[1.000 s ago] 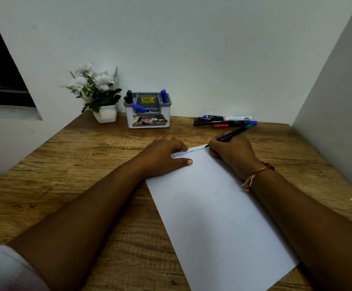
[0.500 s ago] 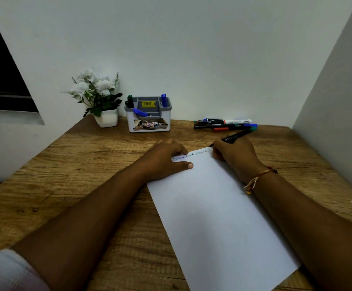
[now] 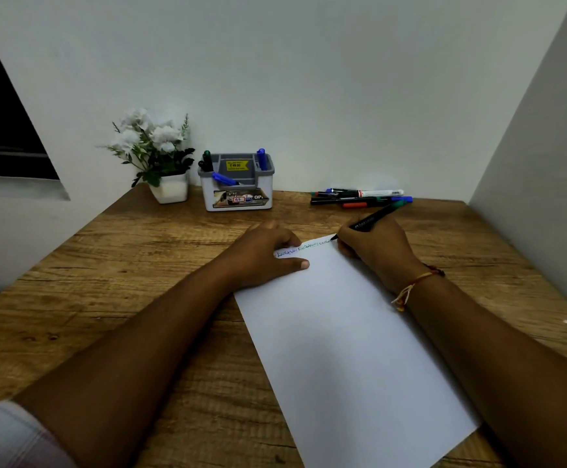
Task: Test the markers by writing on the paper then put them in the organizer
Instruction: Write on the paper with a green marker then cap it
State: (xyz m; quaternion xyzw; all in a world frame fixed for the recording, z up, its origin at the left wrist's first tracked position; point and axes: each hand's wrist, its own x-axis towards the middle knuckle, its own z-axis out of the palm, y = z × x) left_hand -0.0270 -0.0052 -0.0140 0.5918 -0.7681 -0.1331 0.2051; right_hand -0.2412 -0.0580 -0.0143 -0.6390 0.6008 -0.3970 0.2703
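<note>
The wooden worktop (image 3: pixel 140 282) carries a white sheet of paper (image 3: pixel 343 349) lying at a slant. The left hand (image 3: pixel 265 255) rests flat on the sheet's top left corner, fingers relaxed and pressing down. The right hand (image 3: pixel 376 251) pinches a black green-ended marker (image 3: pixel 373 219), its tip touching the paper at the end of a written line. At the back wall a grey organizer (image 3: pixel 265 190) holding three markers stands beside a potted white-flowered plant (image 3: pixel 160 157). Loose markers (image 3: pixel 356 198) lie bunched to the organizer's right.
</note>
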